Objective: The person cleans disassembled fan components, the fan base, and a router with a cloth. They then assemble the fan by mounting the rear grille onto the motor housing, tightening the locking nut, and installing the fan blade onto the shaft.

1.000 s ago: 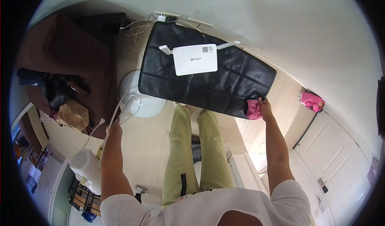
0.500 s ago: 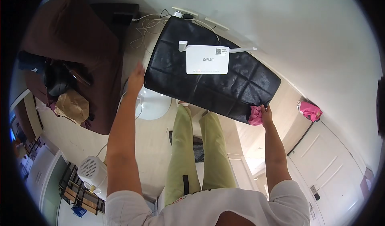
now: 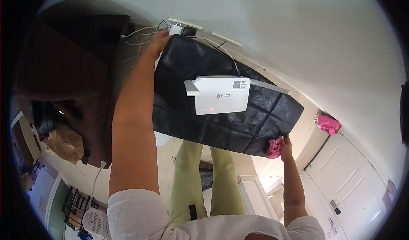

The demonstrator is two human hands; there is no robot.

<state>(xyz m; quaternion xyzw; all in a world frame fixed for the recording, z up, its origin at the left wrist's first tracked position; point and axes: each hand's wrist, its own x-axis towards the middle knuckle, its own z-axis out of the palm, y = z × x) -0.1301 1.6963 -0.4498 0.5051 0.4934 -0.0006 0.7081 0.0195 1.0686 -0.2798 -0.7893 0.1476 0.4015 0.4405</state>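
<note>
Router (image 3: 222,108) lay on the black top (image 3: 183,56), between the two hands and touching neither, a red light lit on its face. Its cable (image 3: 232,56) ran from its rear edge; that connection appeared already made. Plug (image 3: 175,29) was just beside the left hand (image 3: 159,41), whose fingers reached forward at the top's far corner; whether they gripped anything could not be determined. Right hand (image 3: 287,148) pinched pink cloth (image 3: 274,148) against the top's near corner. Outstanding, in my judgement: cloth not put down, and cords (image 3: 140,44) left of the left hand loose and ungathered.

Top was dark, creased and slightly glossy. Brown sofa (image 3: 72,78) and paper bag (image 3: 66,144) were left of the left hand; pink pack (image 3: 328,124) and white door (image 3: 347,172) were right of the right hand. Pale wall (image 3: 298,31) rose beyond both hands.
</note>
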